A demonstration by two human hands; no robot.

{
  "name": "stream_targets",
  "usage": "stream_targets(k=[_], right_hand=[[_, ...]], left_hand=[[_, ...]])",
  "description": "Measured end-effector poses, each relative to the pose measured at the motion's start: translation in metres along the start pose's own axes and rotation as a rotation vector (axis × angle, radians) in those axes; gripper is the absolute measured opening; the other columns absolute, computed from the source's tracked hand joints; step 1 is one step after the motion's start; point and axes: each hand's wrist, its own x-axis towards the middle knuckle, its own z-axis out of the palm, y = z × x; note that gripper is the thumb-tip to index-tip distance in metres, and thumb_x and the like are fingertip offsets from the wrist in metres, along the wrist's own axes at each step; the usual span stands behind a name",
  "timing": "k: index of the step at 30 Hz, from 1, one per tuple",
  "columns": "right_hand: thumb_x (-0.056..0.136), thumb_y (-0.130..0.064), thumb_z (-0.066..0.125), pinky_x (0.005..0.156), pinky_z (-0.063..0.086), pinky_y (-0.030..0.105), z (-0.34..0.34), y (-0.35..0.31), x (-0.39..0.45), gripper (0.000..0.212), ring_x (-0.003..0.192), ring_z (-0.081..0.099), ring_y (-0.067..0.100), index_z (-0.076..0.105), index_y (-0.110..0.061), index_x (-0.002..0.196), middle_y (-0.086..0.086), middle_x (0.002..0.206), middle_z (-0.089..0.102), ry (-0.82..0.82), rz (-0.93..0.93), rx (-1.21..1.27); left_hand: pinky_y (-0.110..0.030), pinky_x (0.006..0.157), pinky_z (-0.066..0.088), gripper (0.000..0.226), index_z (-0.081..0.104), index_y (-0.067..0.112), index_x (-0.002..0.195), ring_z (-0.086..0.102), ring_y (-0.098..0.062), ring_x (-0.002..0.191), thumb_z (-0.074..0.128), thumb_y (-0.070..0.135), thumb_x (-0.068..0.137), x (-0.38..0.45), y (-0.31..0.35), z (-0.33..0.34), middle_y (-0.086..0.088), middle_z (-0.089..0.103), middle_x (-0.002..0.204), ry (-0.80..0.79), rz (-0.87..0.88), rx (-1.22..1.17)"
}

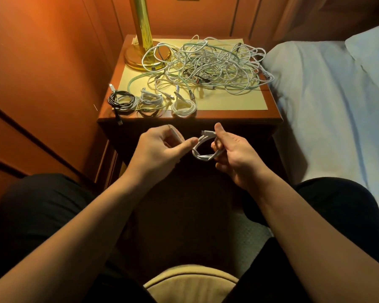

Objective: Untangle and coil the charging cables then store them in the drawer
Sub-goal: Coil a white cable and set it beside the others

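A white cable (200, 152) is wound into a small coil between my hands, in front of the nightstand (236, 119). My right hand (236, 156) grips the coil's right side, one plug sticking up by the thumb. My left hand (160, 147) pinches the cable's free end near the coil's left side. A big tangle of white and mint cables (208, 64) lies on the nightstand top. Three coiled cables sit along its front edge: a black and white one (122, 100), a white one (150, 101) and another white one (183, 107). The drawer front is in shadow below.
A brass lamp (143, 38) stands at the nightstand's back left, some cable looped over its base. A bed with a pale sheet (328, 101) borders the right side. Wood panelling (42, 73) closes off the left. My knees flank the gap in front.
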Motion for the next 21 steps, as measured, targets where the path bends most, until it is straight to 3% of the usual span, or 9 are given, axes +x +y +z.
stream_targets(k=[3,8,10,13,16,19,21], right_hand=[[0.104,-0.052,0.051,0.047,0.034,0.021,0.006,-0.015,0.025,0.046,0.051,0.038,0.007,0.052,-0.018,0.074,-0.003,0.068,0.048,-0.010,-0.042,0.084],[0.103,-0.052,0.056,0.049,0.048,0.021,0.011,-0.039,0.073,0.043,0.053,0.052,0.010,0.060,-0.013,0.082,-0.001,0.067,0.058,-0.064,-0.076,0.020],[0.102,-0.047,0.060,0.050,0.050,0.023,0.011,-0.047,0.096,0.039,0.054,0.057,0.011,0.065,-0.010,0.092,0.004,0.075,0.066,-0.065,-0.110,-0.069],[0.101,-0.035,0.068,0.051,0.052,0.026,0.009,-0.056,0.127,0.027,0.057,0.062,0.015,0.067,-0.009,0.106,0.011,0.092,0.072,-0.063,-0.138,-0.152],[0.099,-0.021,0.071,0.049,0.052,0.025,0.007,-0.058,0.148,0.011,0.054,0.063,0.013,0.071,-0.010,0.100,0.011,0.094,0.072,-0.044,-0.156,-0.225],[0.096,-0.021,0.076,0.050,0.053,0.028,0.007,-0.054,0.162,0.008,0.053,0.064,0.010,0.076,-0.013,0.097,0.006,0.090,0.076,-0.008,-0.207,-0.331],[0.093,-0.026,0.079,0.056,0.058,0.035,0.009,-0.049,0.170,0.010,0.059,0.068,0.014,0.077,-0.017,0.096,0.002,0.087,0.078,0.029,-0.230,-0.428]], left_hand=[[-0.034,0.065,0.064,0.034,0.071,0.015,0.096,0.074,-0.013,0.069,0.085,0.042,0.081,0.035,0.003,-0.003,-0.001,0.075,0.079,-0.056,-0.028,-0.001],[-0.046,0.078,0.062,0.021,0.078,0.017,0.089,0.074,-0.011,0.081,0.084,0.037,0.084,0.098,-0.008,-0.014,0.006,0.076,0.083,0.026,0.029,0.095],[-0.040,0.080,0.061,0.022,0.081,0.016,0.088,0.071,-0.005,0.082,0.084,0.037,0.083,0.123,-0.013,-0.020,0.012,0.075,0.085,0.062,0.030,0.163],[-0.019,0.066,0.050,0.021,0.081,0.015,0.086,0.064,0.008,0.072,0.084,0.035,0.083,0.152,-0.021,-0.026,0.014,0.072,0.084,0.075,0.032,0.262],[-0.004,0.054,0.038,0.021,0.080,0.013,0.084,0.063,0.008,0.068,0.086,0.032,0.080,0.170,-0.030,-0.028,0.007,0.074,0.085,0.106,0.010,0.308],[-0.006,0.052,0.041,0.025,0.076,0.016,0.091,0.068,-0.004,0.066,0.089,0.032,0.077,0.177,-0.036,-0.028,0.003,0.074,0.077,0.135,-0.043,0.320],[-0.017,0.059,0.050,0.027,0.072,0.020,0.089,0.068,-0.005,0.066,0.089,0.035,0.075,0.179,-0.040,-0.027,0.005,0.072,0.075,0.155,-0.055,0.364]])
